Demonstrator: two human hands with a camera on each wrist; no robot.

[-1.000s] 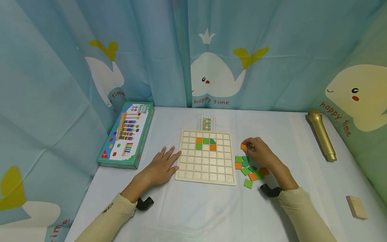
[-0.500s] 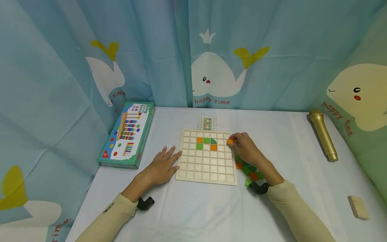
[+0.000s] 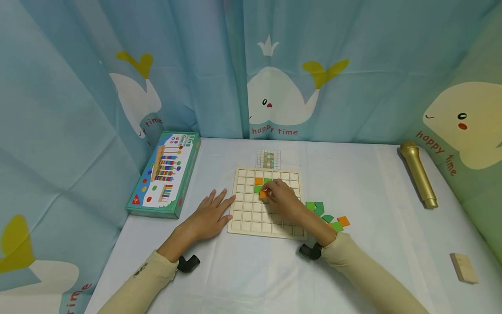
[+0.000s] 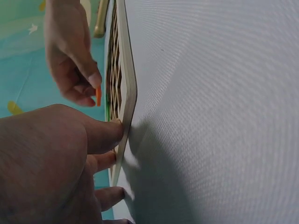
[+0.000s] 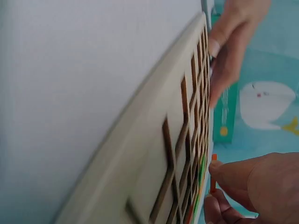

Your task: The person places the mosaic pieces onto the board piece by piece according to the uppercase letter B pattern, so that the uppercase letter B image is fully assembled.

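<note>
Our right hand (image 3: 283, 201) now brings the orange tile (image 3: 263, 195) from the right edge of the wooden board (image 3: 256, 216) to just over its middle cells. Nearest, our left hand (image 3: 209, 220) rests spread-fingered at the board's left edge; beyond, our right fingers pinch the flat, square tile, probably light, stiff and smooth, best held by opposite edges; farther off lies a pattern card (image 3: 269, 159)

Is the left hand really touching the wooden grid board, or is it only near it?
Touching. The left wrist view shows the left hand with its thumb on the rim of the wooden grid board, no gap between.
</note>
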